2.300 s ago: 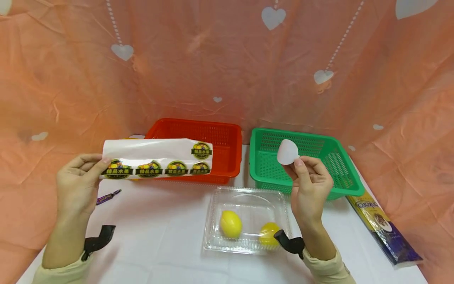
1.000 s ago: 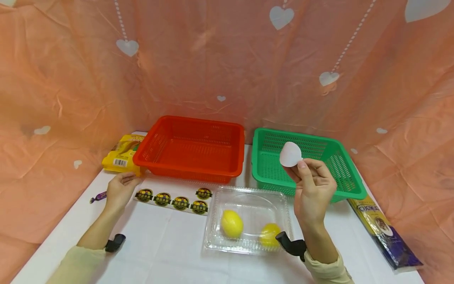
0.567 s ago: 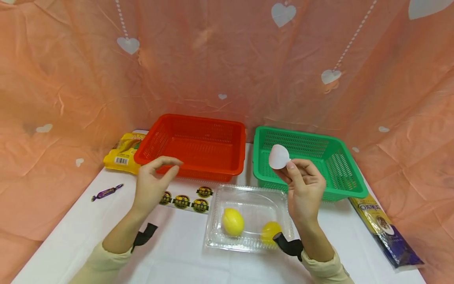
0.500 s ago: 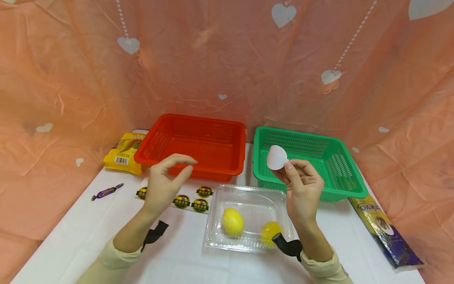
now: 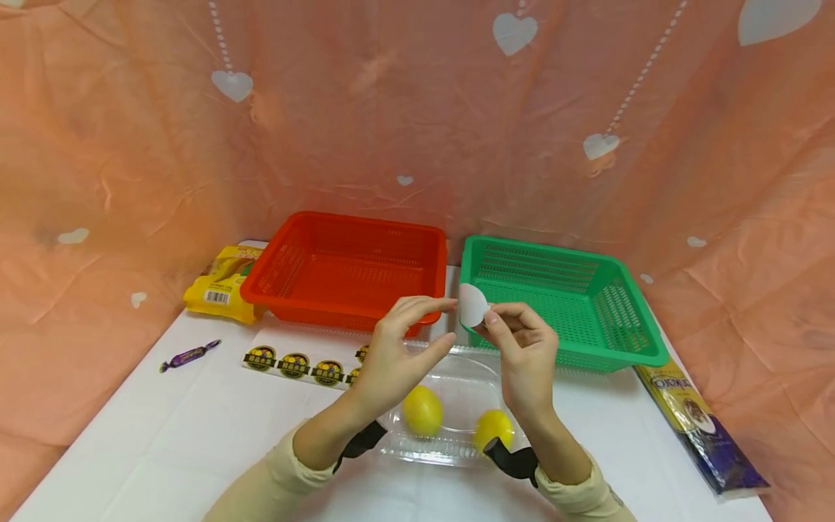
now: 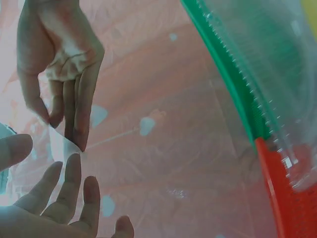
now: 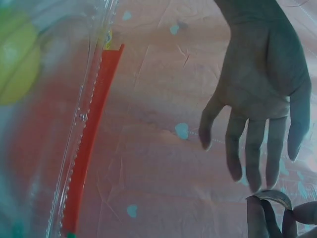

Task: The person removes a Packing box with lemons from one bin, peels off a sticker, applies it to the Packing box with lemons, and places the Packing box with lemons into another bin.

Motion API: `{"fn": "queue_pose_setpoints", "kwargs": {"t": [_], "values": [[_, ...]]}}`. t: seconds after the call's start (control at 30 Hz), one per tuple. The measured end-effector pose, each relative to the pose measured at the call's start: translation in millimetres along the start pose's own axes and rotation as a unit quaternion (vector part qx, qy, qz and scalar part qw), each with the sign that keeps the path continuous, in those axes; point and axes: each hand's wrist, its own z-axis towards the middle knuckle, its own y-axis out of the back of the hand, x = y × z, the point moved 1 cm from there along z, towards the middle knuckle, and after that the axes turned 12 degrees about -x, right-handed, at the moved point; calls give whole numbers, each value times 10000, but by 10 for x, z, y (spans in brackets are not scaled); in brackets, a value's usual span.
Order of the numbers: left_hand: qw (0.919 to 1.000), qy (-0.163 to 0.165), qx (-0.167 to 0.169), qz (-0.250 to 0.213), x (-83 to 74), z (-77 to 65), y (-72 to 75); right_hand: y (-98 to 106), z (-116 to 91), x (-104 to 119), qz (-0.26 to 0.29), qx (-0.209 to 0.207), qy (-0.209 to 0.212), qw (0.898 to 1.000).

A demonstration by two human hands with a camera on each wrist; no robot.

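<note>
Hands (image 5: 395, 357) (image 5: 525, 357) closer; left spread; right-pinched paper (image 5: 472, 306)

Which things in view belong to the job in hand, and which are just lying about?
Seemingly part of the job:
- sticker, pinched by the right hand, left hand close by
- sticker sheet
- clear box with two lemons, probably, lying just below the hands

Likely just lying about:
- red basket
- green basket
- wrapped candy
- yellow packet
- purple-and-gold packet

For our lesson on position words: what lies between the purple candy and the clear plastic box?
The head view shows the sticker sheet there, its right end partly hidden behind the left hand.
</note>
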Motion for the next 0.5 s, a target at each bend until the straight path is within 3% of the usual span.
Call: {"fn": "queue_pose_setpoints", "kwargs": {"t": [0.13, 0.3, 0.37, 0.5], "values": [[9992, 311, -61, -252, 56, -38, -1, -23, -17, -2, -760, 458, 149, 9959], [9919, 1036, -233, -692, 105, -56, -13, -51, -64, -9, -1843, 1272, 568, 9730], [9872, 1322, -301, -843, 116, -61, -19, -56, -91, -20, -2069, 1433, 698, 9653], [9760, 1752, -420, -1226, 135, -70, -16, -63, -122, -27, -2223, 1558, 716, 9598]]}}
